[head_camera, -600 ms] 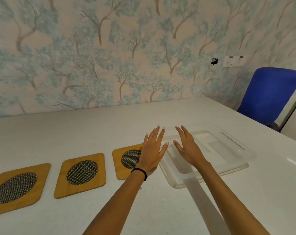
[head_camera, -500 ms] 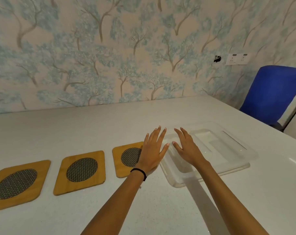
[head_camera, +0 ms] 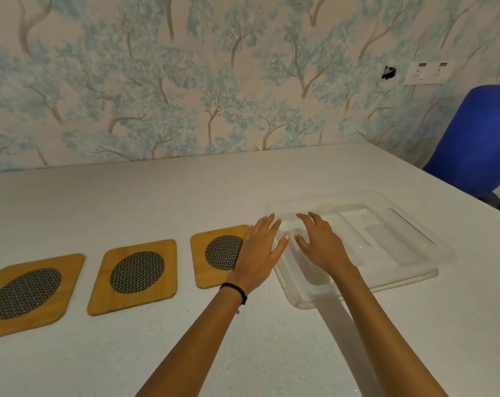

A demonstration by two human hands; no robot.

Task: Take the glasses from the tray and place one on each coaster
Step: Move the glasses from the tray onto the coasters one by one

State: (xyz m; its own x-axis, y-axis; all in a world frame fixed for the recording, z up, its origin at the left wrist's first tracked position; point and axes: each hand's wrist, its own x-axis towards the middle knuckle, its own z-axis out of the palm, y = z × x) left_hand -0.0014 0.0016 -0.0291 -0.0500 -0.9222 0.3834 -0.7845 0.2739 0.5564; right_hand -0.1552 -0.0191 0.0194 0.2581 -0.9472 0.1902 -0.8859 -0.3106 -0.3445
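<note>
Head view. Both hands reach forward over a white speckled surface (head_camera: 128,353), palms down and fingers spread, each grip apart and holding nothing. The left hand (head_camera: 260,250) wears a black band (head_camera: 234,290) at the wrist and lies over the right edge of the nearest coaster (head_camera: 214,255), its fingertips just beside the left rim of the tray (head_camera: 415,247). The right hand (head_camera: 322,247) hovers over the left part of the tray, close beside the left hand but apart from it. The tray is clear plastic with a raised rim and shallow moulded recesses; no glasses can be made out in it, and its transparent floor shows only the surface beneath. Left of the left hand, two further coasters, the middle coaster (head_camera: 135,275) and the far-left coaster (head_camera: 28,293), lie in a row; each is a wooden square with a dark woven disc at its centre and carries nothing. Beyond the right hand, at the surface's far corner, stands a blue chair (head_camera: 478,138) against tree-patterned wallpaper (head_camera: 185,81).
</note>
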